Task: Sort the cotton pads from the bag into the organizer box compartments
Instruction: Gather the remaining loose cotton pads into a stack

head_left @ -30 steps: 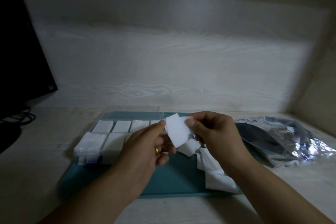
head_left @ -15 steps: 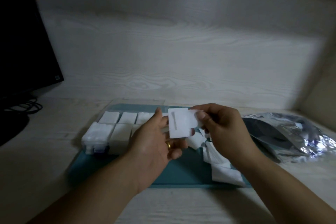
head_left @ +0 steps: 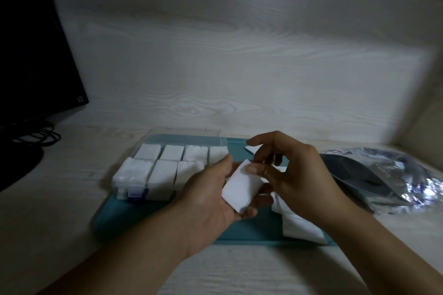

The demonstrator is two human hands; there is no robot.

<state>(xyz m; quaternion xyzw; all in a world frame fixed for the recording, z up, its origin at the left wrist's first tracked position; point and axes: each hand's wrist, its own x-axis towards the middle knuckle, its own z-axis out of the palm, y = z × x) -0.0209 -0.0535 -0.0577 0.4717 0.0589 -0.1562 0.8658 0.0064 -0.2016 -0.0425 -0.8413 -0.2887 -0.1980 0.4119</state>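
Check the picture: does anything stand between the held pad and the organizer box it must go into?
Nothing visible does. The pad lies in the left hand, right beside the open box.

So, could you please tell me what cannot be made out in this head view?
- Organizer box: right compartments hidden behind the left hand.
- Loose cotton pads on the mat: count hidden by the right hand.
- Bag: contents unclear; foil glare, motion blur.
- Monitor: cut off by the left edge.
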